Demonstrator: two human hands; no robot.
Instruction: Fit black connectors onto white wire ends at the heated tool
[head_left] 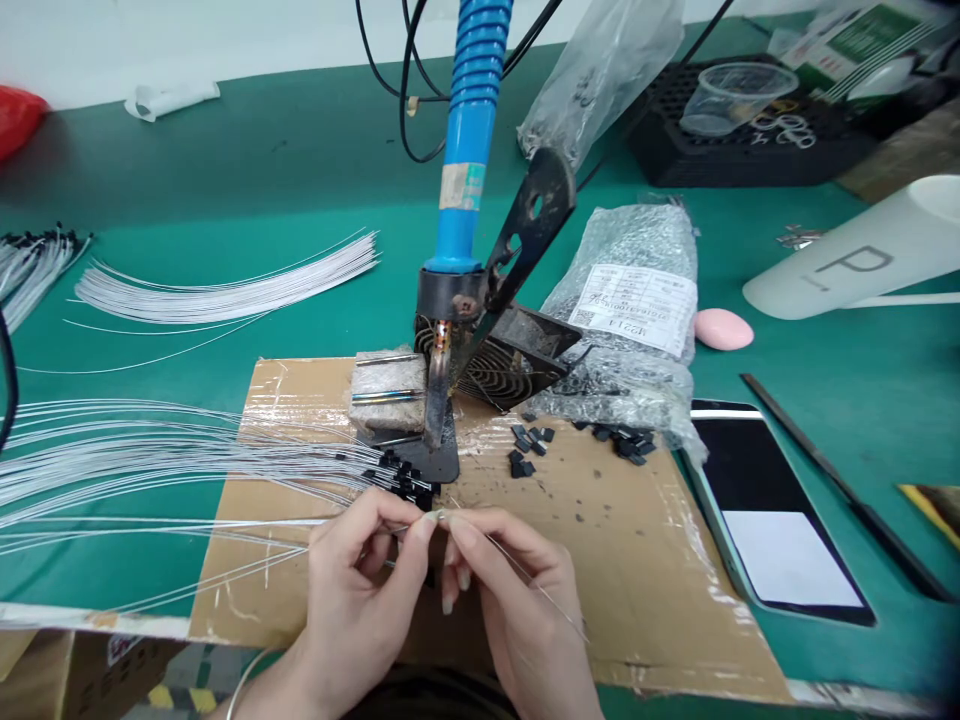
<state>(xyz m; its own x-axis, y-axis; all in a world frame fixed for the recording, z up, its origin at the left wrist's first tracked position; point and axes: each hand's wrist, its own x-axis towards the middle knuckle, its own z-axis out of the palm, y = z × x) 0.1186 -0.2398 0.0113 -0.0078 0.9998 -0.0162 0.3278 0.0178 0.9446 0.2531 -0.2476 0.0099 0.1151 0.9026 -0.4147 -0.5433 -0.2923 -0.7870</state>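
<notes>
Close together over the cardboard, my left hand (367, 590) and my right hand (517, 600) meet with thumbs and index fingers pinched. A thin wire (559, 607) passes across my right fingers and trails down to the right. The tiny piece at the fingertips is mostly hidden. Just beyond them lie black connectors (401, 478) on the ends of thin white wires (150, 465), which run off to the left. A blue-handled soldering iron (469, 130) is clamped above, its tip pointing down at a dark metal plate (442, 455).
Behind the tip are a small fan (510, 365) and a pale block (388, 385). Loose black housings (630, 440) lie on the cardboard (637, 590). A bubble-wrap bag (637, 250), phone (795, 560), tweezers-like dark tool (840, 480) and white cup (855, 250) sit right. Another white wire bundle (225, 285) lies left.
</notes>
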